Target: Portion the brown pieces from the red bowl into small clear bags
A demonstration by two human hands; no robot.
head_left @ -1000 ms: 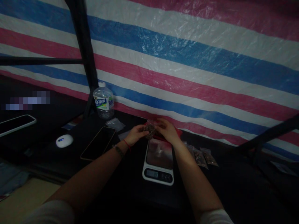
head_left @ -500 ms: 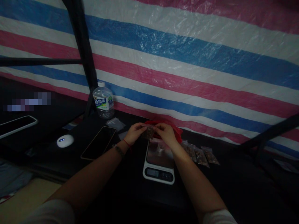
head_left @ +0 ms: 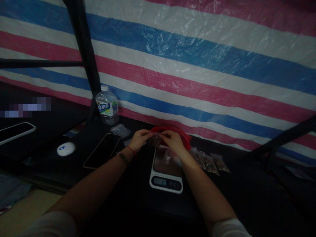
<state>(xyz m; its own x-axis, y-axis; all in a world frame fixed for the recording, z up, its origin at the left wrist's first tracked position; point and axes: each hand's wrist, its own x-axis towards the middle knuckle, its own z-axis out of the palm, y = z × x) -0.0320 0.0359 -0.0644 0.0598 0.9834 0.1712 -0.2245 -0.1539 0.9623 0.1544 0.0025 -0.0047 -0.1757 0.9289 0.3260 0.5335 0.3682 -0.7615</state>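
Note:
Pinched at its two top corners, a small clear zip bag (head_left: 154, 140) with brown bits inside hangs between my hands. My left hand (head_left: 139, 140) grips the left corner, and my right hand (head_left: 173, 141) grips the right one. Just below and to the right lies a white kitchen scale (head_left: 166, 184) with a lit display. A small clear cup (head_left: 169, 156) rests on its plate, partly screened by my right wrist. Behind my hands is a red plastic bag (head_left: 182, 133), its middle hidden. Several filled zip bags (head_left: 209, 163) lie in a row right of my right forearm.
On the left are a dark phone (head_left: 102, 151), a white mouse-like object (head_left: 66, 149) and a white-edged phone (head_left: 17, 131). A clear plastic bottle (head_left: 107, 107) stands by the black frame post (head_left: 90, 62), near empty zip bags (head_left: 120, 130). Striped sheeting (head_left: 187, 75) hangs behind.
The whole view has shifted slightly. Both hands still pinch the zip bag, which now shows a little flatter and wider between them.

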